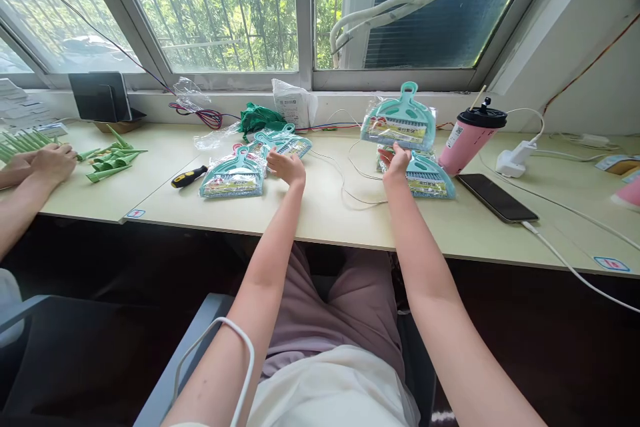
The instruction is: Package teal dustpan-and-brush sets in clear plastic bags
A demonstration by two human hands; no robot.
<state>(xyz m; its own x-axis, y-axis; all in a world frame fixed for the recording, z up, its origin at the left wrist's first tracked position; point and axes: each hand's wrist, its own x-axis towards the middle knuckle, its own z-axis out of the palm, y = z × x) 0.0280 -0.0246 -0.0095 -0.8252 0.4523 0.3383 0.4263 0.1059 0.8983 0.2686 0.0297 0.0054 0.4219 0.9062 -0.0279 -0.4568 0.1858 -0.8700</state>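
My right hand (397, 161) grips the lower edge of a packaged mini dustpan set (400, 121), turquoise with a loop handle and a printed card, in clear plastic. It is raised above another dustpan set (431, 179) lying on the table. My left hand (287, 167) is open, palm partly turned up, beside more of these packs. A dustpan set (233, 177) lies flat to its left, and another pack (295, 146) lies just behind the fingers, overlapping its neighbours. Whether the left fingertips touch a pack I cannot tell.
A screwdriver (189, 177) lies left of the packs; green plastic (260, 119) sits behind. On the right are a pink cup (470, 140), a black phone (498, 197) on a cable and a white charger (515, 159). At far left, another person's hands (53, 163) handle green strips (113, 160).
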